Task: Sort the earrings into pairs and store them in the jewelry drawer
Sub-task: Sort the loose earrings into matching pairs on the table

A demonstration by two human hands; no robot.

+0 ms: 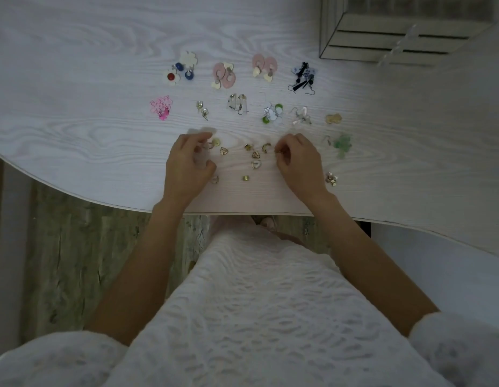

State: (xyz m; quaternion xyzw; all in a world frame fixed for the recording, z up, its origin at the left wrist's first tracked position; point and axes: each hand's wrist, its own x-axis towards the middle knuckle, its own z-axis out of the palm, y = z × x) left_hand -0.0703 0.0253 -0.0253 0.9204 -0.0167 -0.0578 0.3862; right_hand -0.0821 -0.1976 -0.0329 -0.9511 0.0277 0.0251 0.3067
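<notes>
Tabletop (75, 141) edge is curving just under my wrists; bare wood is lying open to either side. My right hand (297, 160) is pinching a small gold earring (278, 153) in curled fingers; my left hand (186, 163) is curling over loose gold earrings (253, 155). Sorted pairs (224, 75) are lying beyond. Slatted crate (382, 43) is sitting far right; contents hidden.

The pale slatted wooden drawer box (393, 37) at the far right is cut off by the top edge; its upper part is blurred, and a clear handle-like piece on its front cannot be identified. The left hand (186, 166) covers part of a small gold hoop earring (207, 146); the grip cannot be determined. The right hand (297, 160) pinches a tiny gold earring (278, 152), its shape too small to resolve. The small gold studs (253, 159) between the hands lack discernible detail.
</notes>
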